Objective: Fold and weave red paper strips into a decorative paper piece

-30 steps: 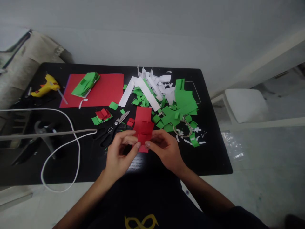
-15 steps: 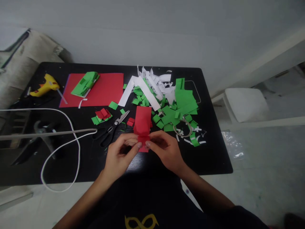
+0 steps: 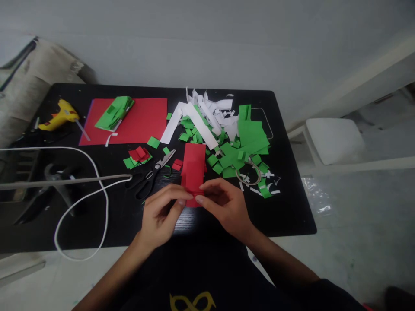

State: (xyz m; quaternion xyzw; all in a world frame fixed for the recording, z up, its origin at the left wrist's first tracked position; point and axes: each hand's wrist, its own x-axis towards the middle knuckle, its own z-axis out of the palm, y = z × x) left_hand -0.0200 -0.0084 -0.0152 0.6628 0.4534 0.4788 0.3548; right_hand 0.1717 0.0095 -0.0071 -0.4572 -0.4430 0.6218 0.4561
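While my left grip [image 3: 162,211] and right grip [image 3: 228,209] meet from either side, the red paper [image 3: 193,170] lies between them, at the near middle of the dark worktop [image 3: 279,218]. Both grips are drawn in to a small pinch, thumb and forefinger gathered at a creased edge near the paper's close end; how hard each one presses I can't tell. The layers overlap there, so I can't make out whether the crease belongs to one piece or two.

I judge it very light and thin — stiff enough to keep a crease, soft enough to buckle if I squeeze unevenly. It should slip a little against smooth wood and tear only if tugged. Its best hold is right at the fold, fingertips at both ends of the line, leaving the far flat part free.

The black-handled scissors [image 3: 151,175] lie to my left, green scraps [image 3: 235,157] to my right — both clear of my fingers.
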